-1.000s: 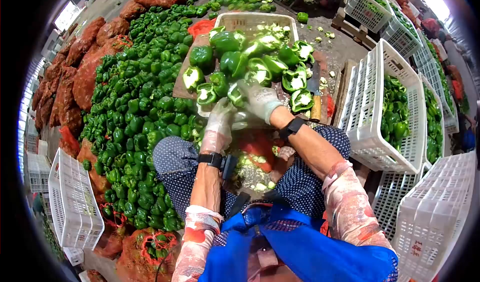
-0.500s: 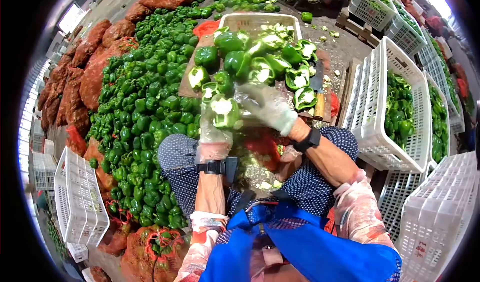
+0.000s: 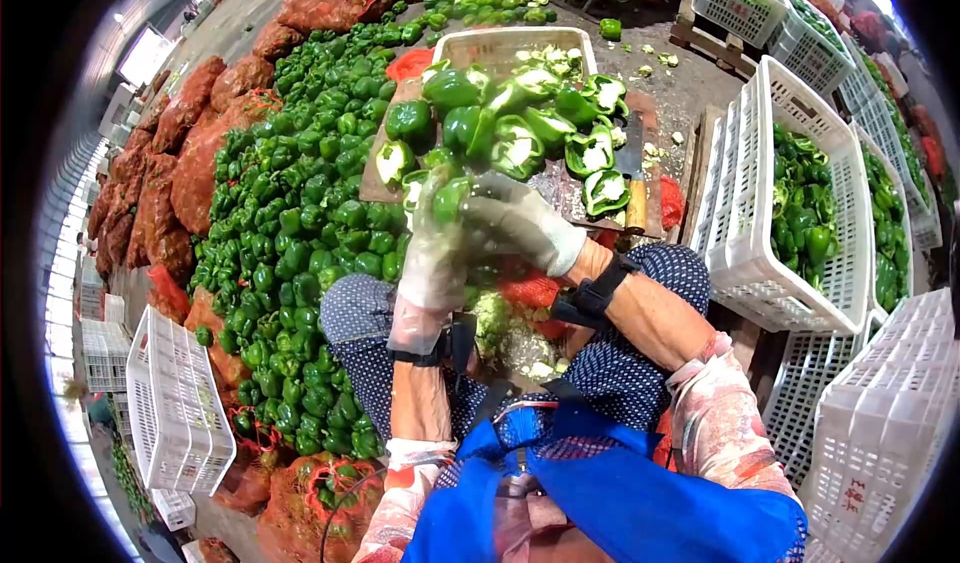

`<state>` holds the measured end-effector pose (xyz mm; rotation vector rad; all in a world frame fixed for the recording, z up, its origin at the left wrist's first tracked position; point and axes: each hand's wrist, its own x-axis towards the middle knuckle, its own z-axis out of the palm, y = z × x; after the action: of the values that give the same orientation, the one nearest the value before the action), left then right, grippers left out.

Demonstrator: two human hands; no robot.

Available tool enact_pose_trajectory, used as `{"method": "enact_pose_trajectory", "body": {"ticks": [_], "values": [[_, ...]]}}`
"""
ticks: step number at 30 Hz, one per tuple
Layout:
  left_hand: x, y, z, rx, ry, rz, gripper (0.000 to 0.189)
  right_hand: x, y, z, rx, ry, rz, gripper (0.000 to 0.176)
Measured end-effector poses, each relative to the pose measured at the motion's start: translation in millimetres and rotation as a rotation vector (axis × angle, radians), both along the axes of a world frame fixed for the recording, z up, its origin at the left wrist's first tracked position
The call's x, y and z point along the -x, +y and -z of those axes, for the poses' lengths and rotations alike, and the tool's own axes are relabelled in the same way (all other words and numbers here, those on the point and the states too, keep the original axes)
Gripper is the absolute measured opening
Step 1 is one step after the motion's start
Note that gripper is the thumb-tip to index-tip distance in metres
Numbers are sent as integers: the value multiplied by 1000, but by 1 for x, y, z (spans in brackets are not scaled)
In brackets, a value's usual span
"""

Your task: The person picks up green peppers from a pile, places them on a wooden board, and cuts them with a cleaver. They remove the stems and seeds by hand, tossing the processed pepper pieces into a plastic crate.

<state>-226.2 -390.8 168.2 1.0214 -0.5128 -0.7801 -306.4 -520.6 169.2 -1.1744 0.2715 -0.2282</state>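
Both hands wear pale translucent gloves and meet over the near edge of the cutting board (image 3: 376, 185). My left hand (image 3: 432, 263) is wrapped around a green pepper (image 3: 452, 201), blurred by motion. Against the pepper's right side, my right hand (image 3: 525, 225) has its fingers curved and pressed on it. Cut and whole peppers (image 3: 518, 145) lie on the board just beyond. A knife with a wooden handle (image 3: 637, 205) rests to their right, its dark blade pointing away.
A big pile of green peppers (image 3: 300, 213) spreads on the left, beside red mesh sacks (image 3: 205, 178). White crates (image 3: 735, 203) holding peppers stand on the right. Another white crate (image 3: 178, 403) is at lower left, and one (image 3: 515, 39) sits behind the board.
My right hand has closed in on the pepper in my left hand. The pepper has turned, its pale cut side no longer showing, and both hands are closer together.
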Motion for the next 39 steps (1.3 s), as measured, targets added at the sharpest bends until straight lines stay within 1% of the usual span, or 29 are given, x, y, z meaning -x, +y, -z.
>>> {"method": "enact_pose_trajectory", "body": {"ticks": [1,2,3,4,6,7,9,11,12,13,15,16,17,21,23,25,26,27,28,29,30,31,32,33,34,35,37,38,39], "values": [[1,0,-7,5,195,43,54,2,-3,-3,168,17,13,48],[3,4,-5,54,112,48,55,0,-6,1,499,-32,36,56],[4,9,-3,102,30,48,56,-2,-2,19,457,-130,58,55],[-1,10,1,-42,-322,-24,59,2,-1,12,421,-90,12,53],[-1,14,-3,8,48,89,67,11,-1,0,346,-67,-37,52],[-2,14,-3,18,105,82,64,12,1,-3,305,-89,-56,51],[1,9,2,61,141,107,59,20,10,-19,22,-18,-69,49],[1,11,4,94,134,114,54,11,8,-9,141,-115,-89,46],[2,12,3,95,96,106,52,14,13,-15,35,7,-110,49],[1,16,4,86,55,84,50,11,10,-21,114,33,-198,49],[5,19,4,105,-67,-13,50,5,21,-17,153,-98,-164,46],[0,19,10,162,45,16,48,1,27,-14,172,-164,-146,46],[-2,22,13,224,164,58,46,1,30,-19,148,-120,-184,44],[-2,43,9,151,227,43,49,-1,36,-27,193,-26,-297,40],[-12,48,2,47,-2,35,48,0,48,-32,91,-63,-302,40],[-9,56,-3,91,119,65,47,-2,47,-30,110,-38,-335,39],[-8,59,-5,113,179,84,46,-4,48,-30,36,11,-322,38],[-8,59,-1,92,-20,33,42,-6,44,-23,76,9,-339,38],[-10,58,1,109,-1,23,41,-8,40,-17,115,7,-357,38],[-12,56,5,125,19,10,41,-9,38,-17,453,-171,-389,37],[-18,50,17,92,-98,-49,41,-11,37,-18,778,-356,-344,37],[-17,55,4,129,78,0,30,-11,37,-22,964,-475,-296,36],[-16,55,3,92,-135,-111,26,-14,40,-23,1004,-484,-276,36],[-18,54,1,-14,-251,-129,19,-17,42,-20,937,-415,-265,35],[-16,56,-11,-121,-365,-146,13,-21,47,-14,771,-289,-266,35],[-20,56,2,-213,-475,-203,11,-27,41,10,239,38,-254,37],[-18,58,6,112,-2,-49,30,-40,14,46,855,-4,-131,41],[-21,64,-1,-34,-139,-110,31,-47,0,60,1162,-27,-56,43],[-24,64,3,8,-105,-216,32,-47,-11,47,1122,-36,-189,49]]}}
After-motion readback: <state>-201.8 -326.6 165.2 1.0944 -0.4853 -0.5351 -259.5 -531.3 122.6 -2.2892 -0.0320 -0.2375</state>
